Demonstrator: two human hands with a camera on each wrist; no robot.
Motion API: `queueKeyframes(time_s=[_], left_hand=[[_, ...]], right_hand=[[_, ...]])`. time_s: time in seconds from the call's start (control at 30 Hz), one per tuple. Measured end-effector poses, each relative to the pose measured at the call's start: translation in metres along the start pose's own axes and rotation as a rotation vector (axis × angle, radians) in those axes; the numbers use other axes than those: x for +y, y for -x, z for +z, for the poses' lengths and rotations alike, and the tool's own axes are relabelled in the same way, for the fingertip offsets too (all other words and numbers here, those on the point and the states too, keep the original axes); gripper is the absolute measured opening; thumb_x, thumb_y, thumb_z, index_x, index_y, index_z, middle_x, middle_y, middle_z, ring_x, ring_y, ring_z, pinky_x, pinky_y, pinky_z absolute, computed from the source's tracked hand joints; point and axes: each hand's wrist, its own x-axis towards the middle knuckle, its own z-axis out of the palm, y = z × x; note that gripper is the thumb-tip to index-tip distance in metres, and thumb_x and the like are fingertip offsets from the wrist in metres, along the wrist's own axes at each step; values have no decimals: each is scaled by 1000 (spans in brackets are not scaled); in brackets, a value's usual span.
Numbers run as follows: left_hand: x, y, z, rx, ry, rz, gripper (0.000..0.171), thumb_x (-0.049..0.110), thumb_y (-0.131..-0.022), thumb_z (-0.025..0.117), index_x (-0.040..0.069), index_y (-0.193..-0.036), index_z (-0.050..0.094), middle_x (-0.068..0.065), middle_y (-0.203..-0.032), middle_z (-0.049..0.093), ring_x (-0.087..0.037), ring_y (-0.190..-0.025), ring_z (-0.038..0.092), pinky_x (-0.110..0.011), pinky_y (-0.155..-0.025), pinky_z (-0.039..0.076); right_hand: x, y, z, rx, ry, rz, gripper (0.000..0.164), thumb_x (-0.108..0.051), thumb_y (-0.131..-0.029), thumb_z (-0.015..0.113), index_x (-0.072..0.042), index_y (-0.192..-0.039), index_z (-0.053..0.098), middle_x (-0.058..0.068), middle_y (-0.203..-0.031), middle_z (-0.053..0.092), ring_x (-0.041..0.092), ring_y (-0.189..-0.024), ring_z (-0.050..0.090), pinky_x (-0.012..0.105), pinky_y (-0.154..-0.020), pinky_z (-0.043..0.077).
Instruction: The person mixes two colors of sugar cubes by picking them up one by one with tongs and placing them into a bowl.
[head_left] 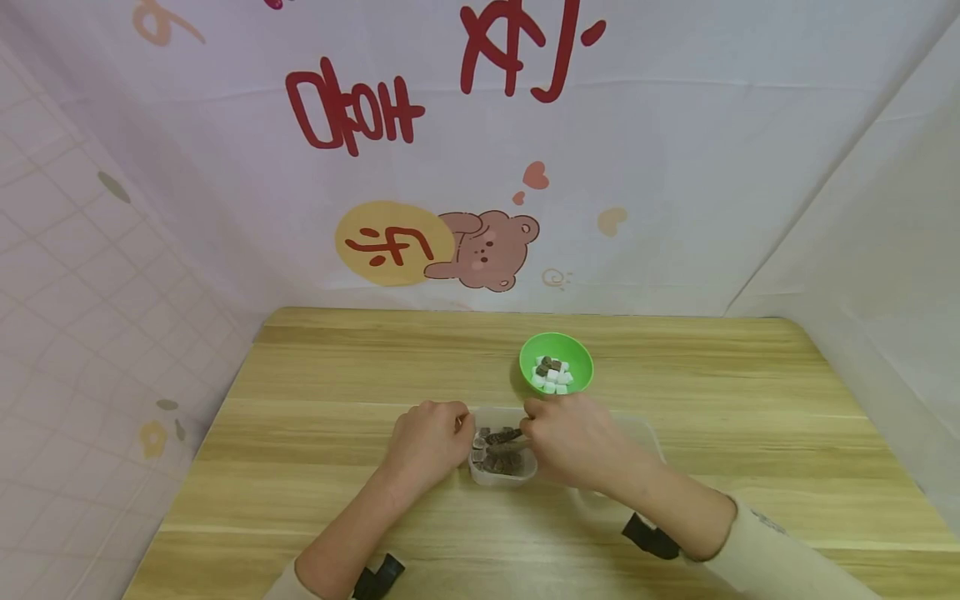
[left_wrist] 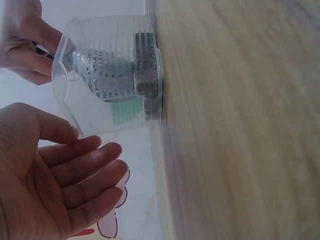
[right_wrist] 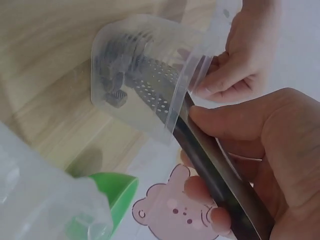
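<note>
My right hand (head_left: 577,437) grips a pair of dark metal tongs (right_wrist: 202,162) by its long arms. The perforated heads of the tongs reach down into a small clear plastic tub (head_left: 498,480), among grey-brown cubes (left_wrist: 146,82) on its bottom. At the tub's left rim, my left hand (head_left: 429,440) pinches the edge between thumb and index finger, its other fingers loosely bent outside the wall. The tub stands upright on the wooden table. Just behind it, a green bowl (head_left: 529,354) contains white cubes (head_left: 552,377) with a few brown cubes (head_left: 546,364) on top.
A larger clear container (head_left: 645,433) stands right of the tub, partly hidden beneath my right forearm. The wooden table (head_left: 337,358) ends at a white printed cloth (head_left: 675,183) behind. Cloth also hangs at both sides. Black straps (head_left: 649,537) show by the wrists.
</note>
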Motion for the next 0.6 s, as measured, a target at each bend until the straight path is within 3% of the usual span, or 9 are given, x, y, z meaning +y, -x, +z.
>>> queueKeyframes(time_s=[0.2, 0.33, 0.6], left_hand=[[-1, 0, 1, 7, 0, 1, 39, 17, -99, 61, 21, -61, 52, 14, -47, 33, -5, -43, 31, -28, -43, 30], [0, 0, 1, 5, -1, -4, 40, 17, -99, 61, 22, -60, 51, 14, -47, 33, -4, -43, 32, -29, -43, 31], [1, 0, 0, -13, 18, -26, 31, 18, -99, 60, 20, -68, 61, 14, -47, 36, -2, -41, 31, -28, -41, 31]], right_hand=[[12, 10, -4, 39, -161, 62, 14, -18, -80, 83, -16, -77, 70, -7, -74, 57, 7, -58, 49, 25, -52, 45], [24, 19, -10, 180, -270, 109, 13, -11, -77, 85, -13, -86, 75, -6, -80, 64, 5, -61, 54, 22, -52, 44], [50, 34, -18, 415, -299, 190, 19, -8, -75, 88, -8, -92, 80, 1, -89, 74, 8, -62, 64, 25, -50, 48]])
